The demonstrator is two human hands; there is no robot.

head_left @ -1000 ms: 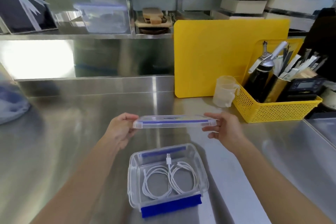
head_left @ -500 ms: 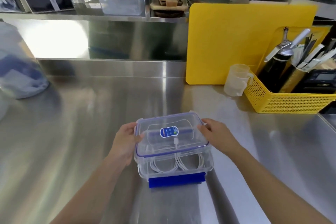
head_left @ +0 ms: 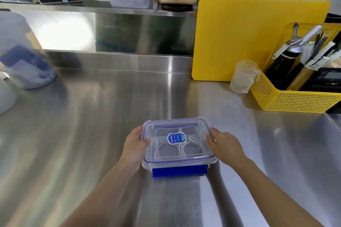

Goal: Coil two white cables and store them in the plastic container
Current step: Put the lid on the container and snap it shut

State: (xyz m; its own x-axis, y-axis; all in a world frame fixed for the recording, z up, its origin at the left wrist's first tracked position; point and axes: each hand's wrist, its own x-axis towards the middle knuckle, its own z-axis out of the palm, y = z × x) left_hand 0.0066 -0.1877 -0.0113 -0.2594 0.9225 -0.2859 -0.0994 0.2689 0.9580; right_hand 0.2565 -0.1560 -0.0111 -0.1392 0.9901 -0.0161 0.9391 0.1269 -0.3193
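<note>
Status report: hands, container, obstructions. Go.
Left hand, right hand press lid on container. Both coiled white cables inside. Front blue latch unclipped. Nothing obstructing.

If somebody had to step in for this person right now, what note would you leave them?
Left hand: grip on the lid's left edge.
Right hand: grip on the lid's right edge.
Both white cables lie coiled side by side inside the plastic container, which stands on the steel counter.
Done: cables coiled and stored; lid resting on top.
Left: the near blue latch looks unclipped and sticks out, so press the lid down and snap the latches shut. I cannot tell the state of the other latches.
</note>
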